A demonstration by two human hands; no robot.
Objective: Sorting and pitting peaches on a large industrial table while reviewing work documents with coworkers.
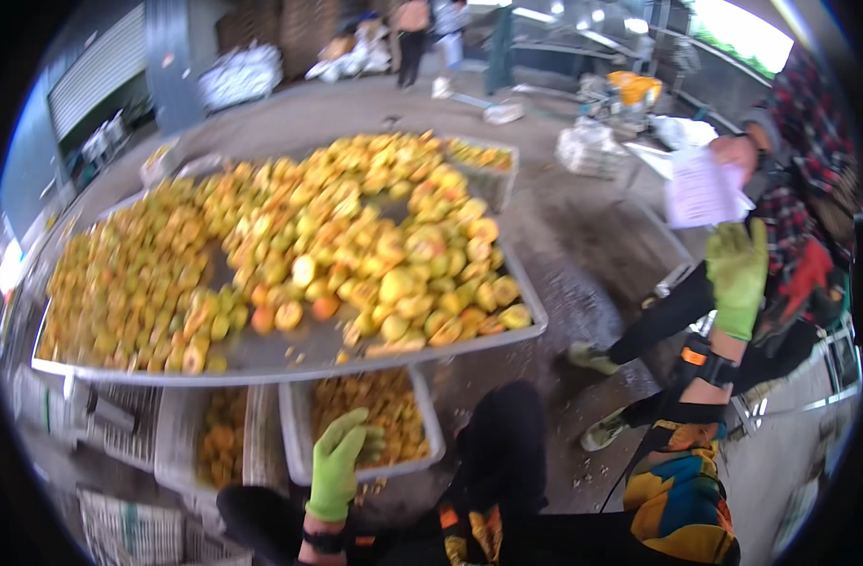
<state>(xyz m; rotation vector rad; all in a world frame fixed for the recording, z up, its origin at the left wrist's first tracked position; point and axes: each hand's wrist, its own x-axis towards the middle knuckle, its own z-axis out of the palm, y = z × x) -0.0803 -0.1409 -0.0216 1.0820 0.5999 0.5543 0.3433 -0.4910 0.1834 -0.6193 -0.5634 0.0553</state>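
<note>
My left hand (339, 460), in a yellow-green glove, hovers over a plastic bin (433, 446) of cut fruit pieces (385, 400); it is empty, with loosely bent fingers. My right hand (739, 283), gloved alike, is raised at the right, fingers upward, just below printed paper sheets (700, 187). Whether it touches or grips the sheets is not clear. Another person's hand (736, 157) holds the sheets from above. Before me stands a metal-rimmed table (276, 354) heaped with halved yellow-orange stone fruit (396, 247), apparently apricots or peaches.
Another fruit-filled bin (180, 439) and slatted plastic crates (131, 527) stand below the table's front edge. A person in a plaid shirt (806, 120) is close on my right. White sacks (591, 145) lie farther back, and two people (412, 42) stand in the background.
</note>
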